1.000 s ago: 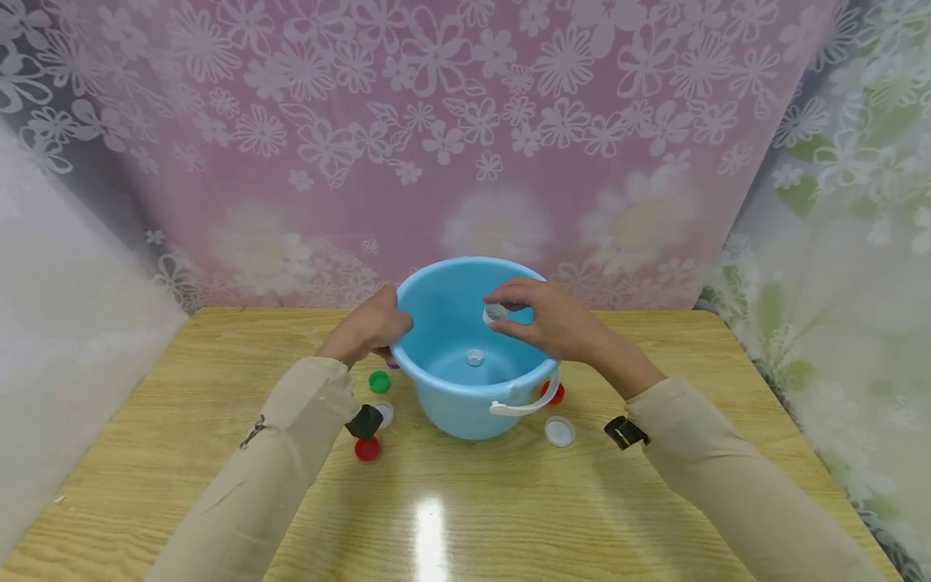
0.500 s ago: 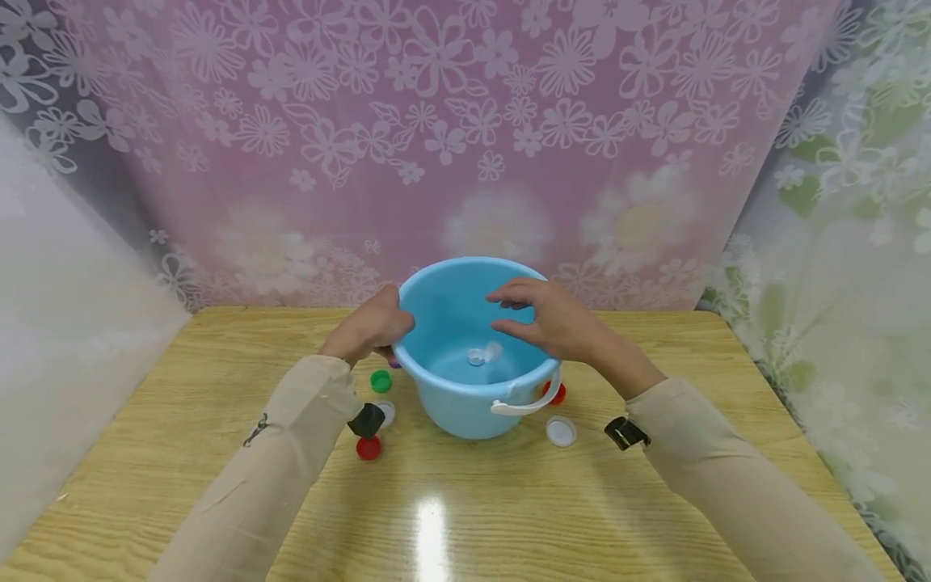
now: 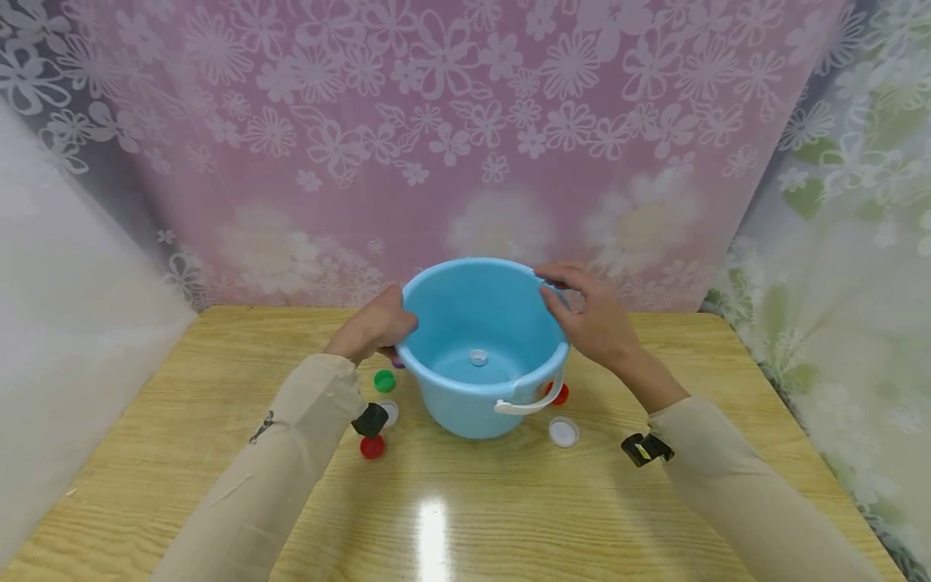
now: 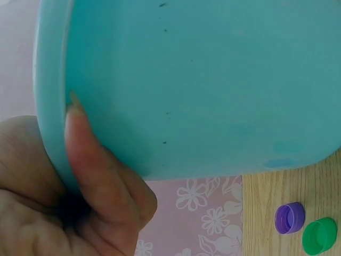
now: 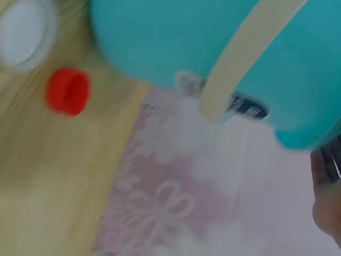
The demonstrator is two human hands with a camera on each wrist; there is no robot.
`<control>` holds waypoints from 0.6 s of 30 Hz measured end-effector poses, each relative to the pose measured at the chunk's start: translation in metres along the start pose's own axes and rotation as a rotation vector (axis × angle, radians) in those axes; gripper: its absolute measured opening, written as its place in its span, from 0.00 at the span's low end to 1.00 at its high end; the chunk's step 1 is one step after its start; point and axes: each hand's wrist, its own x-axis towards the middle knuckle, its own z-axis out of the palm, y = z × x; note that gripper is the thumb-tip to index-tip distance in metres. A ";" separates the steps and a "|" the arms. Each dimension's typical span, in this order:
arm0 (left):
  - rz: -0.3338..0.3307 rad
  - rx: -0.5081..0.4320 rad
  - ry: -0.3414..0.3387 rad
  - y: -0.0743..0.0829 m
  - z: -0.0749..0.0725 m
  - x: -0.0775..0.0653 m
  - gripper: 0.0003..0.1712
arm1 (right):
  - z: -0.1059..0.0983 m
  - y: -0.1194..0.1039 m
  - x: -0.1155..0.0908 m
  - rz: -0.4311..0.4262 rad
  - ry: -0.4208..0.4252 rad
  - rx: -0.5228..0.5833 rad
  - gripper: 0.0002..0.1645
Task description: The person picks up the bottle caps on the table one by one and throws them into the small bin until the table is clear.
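Note:
A light blue bucket [image 3: 473, 416] stands on the wooden table, its white handle [image 3: 520, 408] hanging at the front right. My left hand [image 3: 378, 323] grips the bucket's left rim; in the left wrist view, its fingers [image 4: 93, 154] curl against the bucket wall. On the bucket floor lies a small white bottle cap [image 3: 478, 357]. At the right rim, my right hand [image 3: 596, 319] has thumb and fingers apart, fingertips right at the edge, with no cap between them. The right wrist view is blurred and catches only part of that hand [image 5: 326, 205].
Left of the bucket lie a purple cap [image 4: 290, 217], a green cap [image 3: 384, 381], a white cap [image 3: 390, 413] and a red cap [image 3: 372, 447]. To its right are another red cap [image 5: 68, 91] and a white cap [image 3: 563, 432]. A pink floral curtain [image 3: 465, 145] hangs behind the table.
The right hand let go of a clear-white cap, which fell into the bucket, then moved right and out to the rim. The left hand keeps its grip.

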 end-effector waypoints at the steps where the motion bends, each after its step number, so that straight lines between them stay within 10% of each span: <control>1: 0.000 -0.001 0.000 0.000 0.000 0.000 0.29 | -0.002 0.005 -0.003 0.010 0.043 0.001 0.15; 7: -0.013 0.013 0.001 -0.004 0.000 0.003 0.32 | -0.009 0.040 -0.027 0.127 0.087 0.007 0.16; 18: 0.008 0.028 0.001 -0.003 0.001 0.004 0.34 | 0.005 0.082 -0.068 0.278 -0.492 0.053 0.23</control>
